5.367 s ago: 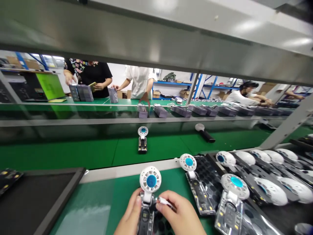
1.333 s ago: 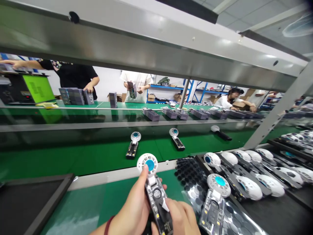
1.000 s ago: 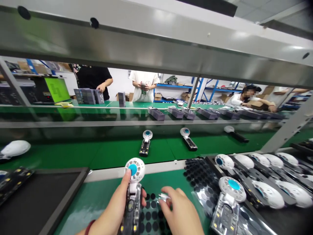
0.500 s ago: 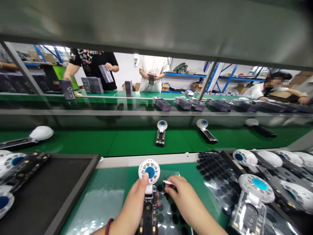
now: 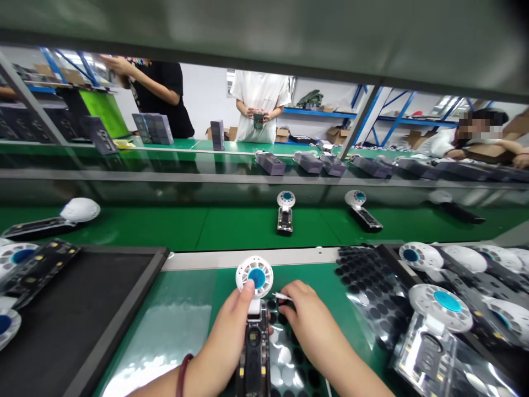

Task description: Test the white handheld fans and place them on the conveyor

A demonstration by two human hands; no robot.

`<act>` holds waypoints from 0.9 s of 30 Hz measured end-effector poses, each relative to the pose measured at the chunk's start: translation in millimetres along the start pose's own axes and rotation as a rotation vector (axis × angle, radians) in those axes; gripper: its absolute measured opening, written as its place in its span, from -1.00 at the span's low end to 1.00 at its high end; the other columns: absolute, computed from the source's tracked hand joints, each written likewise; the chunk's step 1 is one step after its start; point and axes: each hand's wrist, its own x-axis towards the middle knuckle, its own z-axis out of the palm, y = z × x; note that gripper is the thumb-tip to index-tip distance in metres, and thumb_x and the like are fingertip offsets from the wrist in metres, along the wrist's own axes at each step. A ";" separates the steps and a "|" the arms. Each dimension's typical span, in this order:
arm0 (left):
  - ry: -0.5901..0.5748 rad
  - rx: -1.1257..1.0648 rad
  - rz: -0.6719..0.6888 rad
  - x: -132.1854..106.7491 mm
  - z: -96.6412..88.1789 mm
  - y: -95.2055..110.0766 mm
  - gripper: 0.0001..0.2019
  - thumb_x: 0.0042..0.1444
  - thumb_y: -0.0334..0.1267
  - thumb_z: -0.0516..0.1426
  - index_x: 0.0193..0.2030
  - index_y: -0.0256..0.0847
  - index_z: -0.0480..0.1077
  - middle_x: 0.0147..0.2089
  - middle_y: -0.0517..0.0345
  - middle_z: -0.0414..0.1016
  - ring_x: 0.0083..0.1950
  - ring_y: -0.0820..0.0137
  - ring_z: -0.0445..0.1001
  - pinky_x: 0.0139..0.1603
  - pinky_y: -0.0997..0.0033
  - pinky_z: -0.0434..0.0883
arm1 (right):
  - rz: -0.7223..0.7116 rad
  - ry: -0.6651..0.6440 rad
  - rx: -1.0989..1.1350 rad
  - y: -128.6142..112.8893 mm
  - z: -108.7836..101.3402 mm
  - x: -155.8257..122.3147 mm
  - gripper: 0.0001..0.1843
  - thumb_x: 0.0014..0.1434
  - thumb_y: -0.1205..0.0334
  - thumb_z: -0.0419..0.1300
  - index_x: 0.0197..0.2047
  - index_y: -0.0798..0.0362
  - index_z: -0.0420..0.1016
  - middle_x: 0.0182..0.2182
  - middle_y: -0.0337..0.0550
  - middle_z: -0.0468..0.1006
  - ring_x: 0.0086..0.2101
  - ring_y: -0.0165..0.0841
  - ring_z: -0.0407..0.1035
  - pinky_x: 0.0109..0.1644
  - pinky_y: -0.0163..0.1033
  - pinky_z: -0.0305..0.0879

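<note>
My left hand [image 5: 231, 322] is wrapped round a handheld fan [image 5: 253, 353], its thumb resting on the round white head by the blue centre. The fan stands head up, and its dark clear-cased body shows a small lit display. Just right of the fan head, my right hand [image 5: 303, 309] pinches a slim white cable plug [image 5: 282, 296] with a thin tip. That tip is apart from the fan. A bit of white cord shows below the right hand. Beneath both hands lies a clear sheet of black round stickers [image 5: 295, 358].
More fans lie at right [image 5: 440, 309] and on a black tray [image 5: 82, 309] at left. Another sticker sheet [image 5: 367, 286] lies right of my hand. Several fans rest on the green conveyor belt [image 5: 231, 226]. Boxes [image 5: 270, 162] line the far bench, where co-workers stand. A shelf hangs overhead.
Fans on the belt have shifted right. The co-worker at far left has let go of the box on the bench and raised their arms. My hands keep their holds; the view tilts slightly down.
</note>
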 end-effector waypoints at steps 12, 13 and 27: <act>0.001 0.058 0.141 -1.8 -0.7 4.1 -0.69 0.05 -0.01 -0.02 -0.35 -0.23 0.34 -0.29 0.17 0.43 -0.34 0.42 0.28 -0.27 0.45 0.23 | -0.156 -0.135 0.186 -39.0 -15.5 -22.2 -0.82 0.00 0.50 0.13 -0.48 0.02 0.41 -0.49 -0.33 0.43 -0.41 -0.45 0.30 -0.33 -0.40 0.15; 0.000 0.064 0.146 -2.1 -0.6 4.2 -0.70 0.06 -0.02 -0.02 -0.35 -0.23 0.33 -0.30 0.18 0.42 -0.35 0.42 0.27 -0.27 0.45 0.22 | -0.191 -0.122 0.169 -40.4 -12.0 -22.9 -0.80 0.01 0.52 0.12 -0.48 0.02 0.41 -0.49 -0.32 0.43 -0.39 -0.43 0.30 -0.32 -0.39 0.15; -0.018 0.084 0.156 -2.1 -0.1 4.8 -0.71 0.05 -0.03 -0.01 -0.42 -0.23 0.29 -0.45 0.24 0.28 -0.36 0.41 0.21 -0.27 0.43 0.19 | -0.294 -0.095 0.148 -35.4 1.7 -23.8 -0.77 0.08 0.54 0.05 -0.41 -0.01 0.33 -0.43 -0.31 0.38 -0.34 -0.41 0.24 -0.30 -0.34 0.16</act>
